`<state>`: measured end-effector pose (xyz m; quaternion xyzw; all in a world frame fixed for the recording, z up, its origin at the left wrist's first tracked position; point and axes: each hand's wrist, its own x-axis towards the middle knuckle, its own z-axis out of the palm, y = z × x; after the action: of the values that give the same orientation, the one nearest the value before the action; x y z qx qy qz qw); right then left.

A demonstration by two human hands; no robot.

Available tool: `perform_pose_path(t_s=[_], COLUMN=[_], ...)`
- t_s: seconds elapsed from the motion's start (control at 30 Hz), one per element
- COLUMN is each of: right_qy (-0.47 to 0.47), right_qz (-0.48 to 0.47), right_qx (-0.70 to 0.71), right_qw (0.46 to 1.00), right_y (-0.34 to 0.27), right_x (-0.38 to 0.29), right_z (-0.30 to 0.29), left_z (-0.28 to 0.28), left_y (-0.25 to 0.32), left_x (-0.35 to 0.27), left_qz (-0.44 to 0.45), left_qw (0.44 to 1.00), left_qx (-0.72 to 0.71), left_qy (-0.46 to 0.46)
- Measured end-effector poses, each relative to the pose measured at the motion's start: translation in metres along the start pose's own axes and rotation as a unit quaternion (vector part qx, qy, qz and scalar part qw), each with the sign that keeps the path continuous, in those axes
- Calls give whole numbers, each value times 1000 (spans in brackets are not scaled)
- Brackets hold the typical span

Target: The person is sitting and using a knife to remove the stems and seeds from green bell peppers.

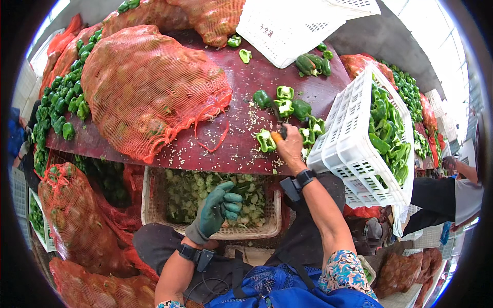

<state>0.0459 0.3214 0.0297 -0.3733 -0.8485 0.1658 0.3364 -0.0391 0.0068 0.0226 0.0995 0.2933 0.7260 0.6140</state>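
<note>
In my bare right hand [289, 148] is a knife [283, 130], its dark blade angled up and left over the red tabletop [246, 154]; an orange covering wraps the thumb. A cut green bell pepper [265, 140] lies at that thumb. Around the blade are more cut peppers [285, 92] and a whole green pepper [262, 99]. My left hand [217, 210], in a green-coated glove, hovers above a crate [250, 233] of pepper cores and scraps. Its fingers curl with the thumb apart; the palm is hidden, and nothing shows in it.
Tilted at the right edge, a white crate [335, 134] holds cut peppers. A full red mesh sack [154, 84] covers the table's left, with loose peppers [61, 96] beyond. Mesh sacks [73, 219] stand lower left. Another person [468, 196] is at far right; a gloved hand [24, 149] shows at left.
</note>
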Motion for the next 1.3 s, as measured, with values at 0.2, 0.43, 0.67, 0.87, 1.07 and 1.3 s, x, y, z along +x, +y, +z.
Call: perform_pose_path(t_s=[0.2,0.43,0.67,0.87,1.07,1.3], right_qy=[71,107,-24,-51,46,-16], right_qz=[117,89,111,70,80,213], right_qx=[14,-89,-201,-288,-164,251], right_qw=[991,986,973,954,982,944], right_y=[62,107,89,83,80,30], right_x=[25,74,89,88,101,76], right_z=[-15,-9,-9,-11,-25,-63], left_z=[5,-5,-12,-9,-4,-3], left_y=[2,-9,-11,-7,-1,-2], left_x=[2,2,6,9,9,5], left_qz=[-4,-21,-40,-37,-29,-10], left_qw=[1000,1000,999,999,999,998], left_qx=[15,12,3,23,15,58], left_qy=[4,8,29,23,18,15])
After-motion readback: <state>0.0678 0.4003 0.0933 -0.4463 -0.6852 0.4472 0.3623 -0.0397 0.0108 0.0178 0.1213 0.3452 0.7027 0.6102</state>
